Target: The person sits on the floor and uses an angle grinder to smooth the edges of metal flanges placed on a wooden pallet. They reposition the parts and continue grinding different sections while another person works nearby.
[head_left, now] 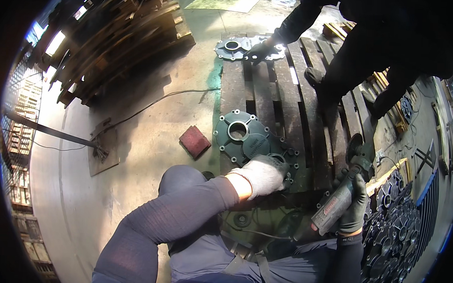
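A worker's right grip (355,203), in a grey glove, is closed around the body of an angle grinder (330,210), whose disc stands edge-on and dim against the dark background. The left grip (265,177), in a pale glove, rests on the near end of a cast metal cover (252,146); its fingers are largely out of sight, so whether they clasp the casting or merely lie on it cannot be told. The cover lies on a slatted wooden pallet (264,97), part of its near end masked by the glove. A red block (195,142) sits on the floor at left. Beyond, a co-worker cut off by the upper edge lays a gloved hand (259,50) over part of a second cover (246,44). At right, piled castings (393,232) merge in shadow.
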`<action>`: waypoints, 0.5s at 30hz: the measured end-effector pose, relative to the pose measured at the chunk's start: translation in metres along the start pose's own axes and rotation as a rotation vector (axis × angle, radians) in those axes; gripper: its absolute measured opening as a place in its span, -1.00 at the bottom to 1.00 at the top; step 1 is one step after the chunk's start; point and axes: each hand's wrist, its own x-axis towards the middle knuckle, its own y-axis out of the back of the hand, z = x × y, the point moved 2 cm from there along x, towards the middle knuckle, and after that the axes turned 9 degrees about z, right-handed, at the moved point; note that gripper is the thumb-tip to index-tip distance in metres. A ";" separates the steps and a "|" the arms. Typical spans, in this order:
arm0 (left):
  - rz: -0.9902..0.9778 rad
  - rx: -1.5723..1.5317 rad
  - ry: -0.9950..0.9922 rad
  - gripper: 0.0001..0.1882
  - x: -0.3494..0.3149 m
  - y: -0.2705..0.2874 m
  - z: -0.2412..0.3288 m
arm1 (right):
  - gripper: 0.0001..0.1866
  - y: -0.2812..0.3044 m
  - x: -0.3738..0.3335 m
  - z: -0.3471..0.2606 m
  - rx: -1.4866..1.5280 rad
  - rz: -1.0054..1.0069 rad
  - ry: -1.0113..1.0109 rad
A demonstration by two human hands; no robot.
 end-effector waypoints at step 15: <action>-0.009 0.047 -0.021 -0.51 -0.006 0.011 0.002 | -0.46 -0.007 0.004 0.008 -0.040 -0.094 -0.044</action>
